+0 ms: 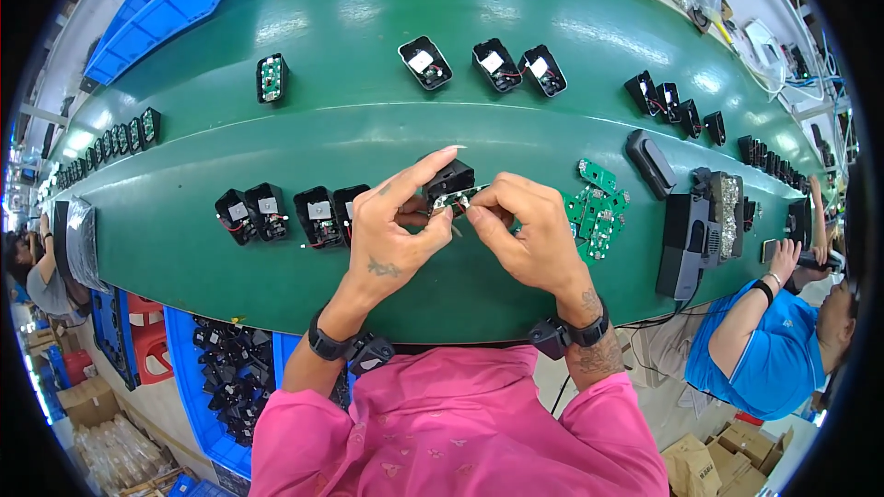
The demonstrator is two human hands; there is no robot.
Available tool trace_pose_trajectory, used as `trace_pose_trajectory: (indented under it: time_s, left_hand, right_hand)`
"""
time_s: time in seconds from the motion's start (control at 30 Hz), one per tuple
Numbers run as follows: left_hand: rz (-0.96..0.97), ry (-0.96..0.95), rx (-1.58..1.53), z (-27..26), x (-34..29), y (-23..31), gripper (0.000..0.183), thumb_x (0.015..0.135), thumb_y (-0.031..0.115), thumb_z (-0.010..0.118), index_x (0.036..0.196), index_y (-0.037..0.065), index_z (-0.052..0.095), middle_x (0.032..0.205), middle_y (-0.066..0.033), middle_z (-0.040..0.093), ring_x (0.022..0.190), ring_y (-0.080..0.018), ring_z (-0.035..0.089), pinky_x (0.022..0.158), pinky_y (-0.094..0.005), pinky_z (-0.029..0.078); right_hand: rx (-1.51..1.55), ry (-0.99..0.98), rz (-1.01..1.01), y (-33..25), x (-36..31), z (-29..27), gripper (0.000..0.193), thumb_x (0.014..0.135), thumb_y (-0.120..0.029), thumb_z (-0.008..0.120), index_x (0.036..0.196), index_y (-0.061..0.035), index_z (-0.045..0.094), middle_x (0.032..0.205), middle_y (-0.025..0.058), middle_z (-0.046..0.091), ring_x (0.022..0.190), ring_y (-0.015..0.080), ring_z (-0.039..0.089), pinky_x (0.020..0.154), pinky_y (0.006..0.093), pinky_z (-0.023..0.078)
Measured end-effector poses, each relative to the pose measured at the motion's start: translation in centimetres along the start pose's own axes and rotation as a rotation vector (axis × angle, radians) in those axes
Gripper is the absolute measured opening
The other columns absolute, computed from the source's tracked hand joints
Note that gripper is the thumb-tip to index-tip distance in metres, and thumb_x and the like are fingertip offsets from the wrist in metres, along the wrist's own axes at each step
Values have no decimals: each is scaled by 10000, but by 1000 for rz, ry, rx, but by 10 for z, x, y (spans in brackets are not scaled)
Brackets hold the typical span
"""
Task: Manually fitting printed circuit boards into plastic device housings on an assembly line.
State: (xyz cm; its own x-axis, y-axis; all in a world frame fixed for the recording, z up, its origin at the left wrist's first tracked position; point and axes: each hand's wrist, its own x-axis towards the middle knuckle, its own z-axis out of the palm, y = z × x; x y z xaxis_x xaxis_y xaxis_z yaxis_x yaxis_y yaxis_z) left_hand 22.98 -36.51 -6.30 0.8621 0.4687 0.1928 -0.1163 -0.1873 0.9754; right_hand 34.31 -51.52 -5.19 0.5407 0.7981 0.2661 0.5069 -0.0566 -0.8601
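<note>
In front of my chest, my left hand grips a black plastic housing, with the index finger stretched along its far side and the thumb at its near edge. A small circuit board sits tilted at the housing's open side, a bit of red wire showing next to it. My right hand is closed in a pinch at the board's right edge; the fingertips partly cover what they hold. Green circuit boards lie in a loose pile just right of my right hand. Open black housings stand left of my left hand.
More housings stand along the raised far strip of the green table. A grey and black device and a dark oblong case are at right. Blue bins hold black parts below left. A person in blue sits right.
</note>
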Motion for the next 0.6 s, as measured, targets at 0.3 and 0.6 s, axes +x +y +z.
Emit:
trace_pose_trajectory:
  time_s: [0.3, 0.6]
  left_hand:
    - [172, -56, 305, 3, 4, 1, 628, 706, -82, 653, 1308, 96, 630, 872, -114, 666, 723, -158, 680, 676, -285, 616]
    - [-324, 68, -354, 16, 3, 10, 560, 855, -34, 652, 1383, 42, 481, 1193, -163, 593, 759, -208, 721, 639, -267, 613]
  right_hand:
    - [-78, 6, -44, 7, -3, 1, 61, 838, -15, 666, 805, 18, 626, 686, 81, 560, 543, 175, 543, 505, 309, 419]
    - [-61, 283, 94, 4, 1, 11, 133, 916, -98, 663, 925, 34, 645, 744, 81, 624, 621, 148, 590, 526, 283, 443]
